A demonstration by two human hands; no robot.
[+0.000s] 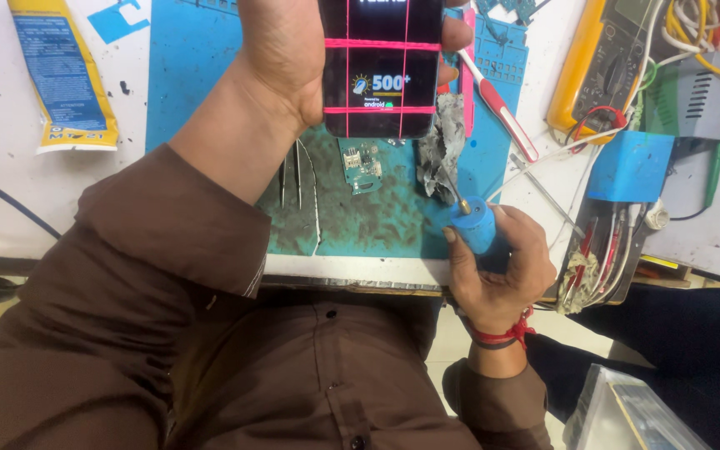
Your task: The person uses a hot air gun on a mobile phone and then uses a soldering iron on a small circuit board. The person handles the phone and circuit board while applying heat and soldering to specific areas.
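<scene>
My left hand (285,58) holds a black smartphone (381,67) upright over the blue work mat (193,75). Its screen is lit, and pink rubber bands cross it both ways. My right hand (502,267) grips a small blue cylindrical tool (478,225) with a brass tip near the table's front edge. The tip points up-left toward a crumpled grey rag (442,154). Below the phone on the mat lie metal tweezers (297,171) and a small green circuit part (362,162).
A yellow glue tube (64,79) lies at the left. A pink-handled toothbrush (497,104) rests on the mat's right edge. A yellow multimeter (597,62), a blue box (631,165), tangled wires and a tool holder (606,254) crowd the right side.
</scene>
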